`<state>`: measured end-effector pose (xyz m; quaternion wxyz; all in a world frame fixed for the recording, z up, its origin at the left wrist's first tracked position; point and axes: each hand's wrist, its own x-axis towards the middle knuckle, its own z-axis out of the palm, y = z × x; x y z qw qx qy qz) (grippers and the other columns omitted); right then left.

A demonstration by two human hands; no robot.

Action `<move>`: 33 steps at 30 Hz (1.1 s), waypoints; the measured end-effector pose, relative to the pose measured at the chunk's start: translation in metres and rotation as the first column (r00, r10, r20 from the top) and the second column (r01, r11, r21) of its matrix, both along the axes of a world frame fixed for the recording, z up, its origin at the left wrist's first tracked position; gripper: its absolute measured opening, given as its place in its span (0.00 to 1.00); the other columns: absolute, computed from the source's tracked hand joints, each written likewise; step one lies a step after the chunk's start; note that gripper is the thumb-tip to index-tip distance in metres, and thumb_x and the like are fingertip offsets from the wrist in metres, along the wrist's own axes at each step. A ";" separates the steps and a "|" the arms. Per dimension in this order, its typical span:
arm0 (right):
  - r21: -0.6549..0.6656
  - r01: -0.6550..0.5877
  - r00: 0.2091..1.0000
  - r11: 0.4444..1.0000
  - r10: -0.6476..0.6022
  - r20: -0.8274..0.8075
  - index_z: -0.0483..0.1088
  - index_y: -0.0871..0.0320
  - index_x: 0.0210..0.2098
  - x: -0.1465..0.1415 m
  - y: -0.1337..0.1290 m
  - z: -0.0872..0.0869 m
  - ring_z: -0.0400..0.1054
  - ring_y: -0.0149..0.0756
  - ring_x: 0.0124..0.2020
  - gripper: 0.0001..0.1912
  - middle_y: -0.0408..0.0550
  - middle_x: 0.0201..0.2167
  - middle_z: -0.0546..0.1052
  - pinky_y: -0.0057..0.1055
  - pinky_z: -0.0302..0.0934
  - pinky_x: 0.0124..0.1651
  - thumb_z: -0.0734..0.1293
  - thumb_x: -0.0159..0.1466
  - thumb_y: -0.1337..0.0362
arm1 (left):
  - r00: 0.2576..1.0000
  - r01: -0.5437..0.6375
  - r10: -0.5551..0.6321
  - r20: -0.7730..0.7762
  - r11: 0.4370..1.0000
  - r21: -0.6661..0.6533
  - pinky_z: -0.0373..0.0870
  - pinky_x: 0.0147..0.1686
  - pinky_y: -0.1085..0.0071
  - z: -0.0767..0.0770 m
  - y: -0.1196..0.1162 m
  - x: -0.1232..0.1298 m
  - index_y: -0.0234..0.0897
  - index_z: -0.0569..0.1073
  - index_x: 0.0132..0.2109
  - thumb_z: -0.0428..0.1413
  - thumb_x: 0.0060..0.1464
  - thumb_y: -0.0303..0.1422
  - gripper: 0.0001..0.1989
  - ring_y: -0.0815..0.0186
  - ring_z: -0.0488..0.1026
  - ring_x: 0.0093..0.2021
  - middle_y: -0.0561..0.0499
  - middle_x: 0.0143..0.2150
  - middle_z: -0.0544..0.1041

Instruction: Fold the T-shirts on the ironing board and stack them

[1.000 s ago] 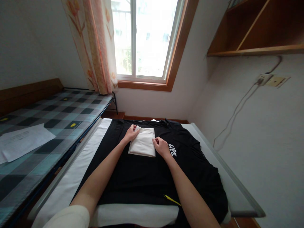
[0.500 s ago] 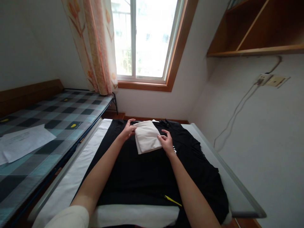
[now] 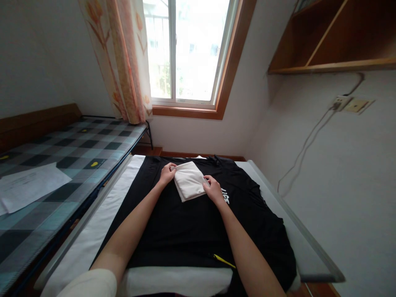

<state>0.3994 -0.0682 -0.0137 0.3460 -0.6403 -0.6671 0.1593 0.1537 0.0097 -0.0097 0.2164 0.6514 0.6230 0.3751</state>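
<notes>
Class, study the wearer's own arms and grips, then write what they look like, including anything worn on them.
The left arm has a plain off-white sleeve, its edge near the elbow. No sleeve shows on the right arm. Both forearms are bare. The left grip and right grip are ungloved hands; no watch or bracelet shows.

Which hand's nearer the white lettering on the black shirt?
Right. The right hand is just beside the white lettering; the left hand is farther off, across the folded white cloth.

A bedroom, with a checked mattress [image 3: 102,136] and flowered curtain [image 3: 125,62].
</notes>
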 end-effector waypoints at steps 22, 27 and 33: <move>-0.001 -0.278 0.842 0.961 0.244 0.482 0.59 0.54 0.65 -0.031 -0.017 0.005 0.46 0.47 0.68 0.30 0.54 0.68 0.55 0.45 0.44 0.66 0.57 0.67 0.50 | 0.878 0.287 -0.252 -0.406 0.957 0.027 0.52 0.63 0.56 -0.003 -0.018 0.017 0.47 0.71 0.57 0.46 0.63 0.41 0.19 0.57 0.59 0.65 0.52 0.63 0.69; -0.007 -0.295 0.847 0.956 0.265 0.461 0.60 0.54 0.65 -0.029 -0.017 0.006 0.46 0.47 0.69 0.29 0.54 0.68 0.55 0.44 0.45 0.66 0.58 0.67 0.50 | 0.899 0.227 -0.184 -0.397 0.972 0.064 0.59 0.58 0.60 -0.001 -0.016 0.011 0.45 0.74 0.54 0.48 0.62 0.39 0.17 0.58 0.67 0.58 0.49 0.57 0.74; 0.002 -0.298 0.856 0.955 0.266 0.443 0.61 0.54 0.64 -0.028 -0.017 0.006 0.47 0.47 0.68 0.29 0.52 0.68 0.57 0.44 0.46 0.66 0.59 0.67 0.51 | 0.944 0.085 -0.057 -0.326 0.994 0.072 0.63 0.51 0.58 -0.002 -0.011 0.004 0.41 0.75 0.51 0.52 0.59 0.35 0.15 0.55 0.71 0.51 0.46 0.50 0.77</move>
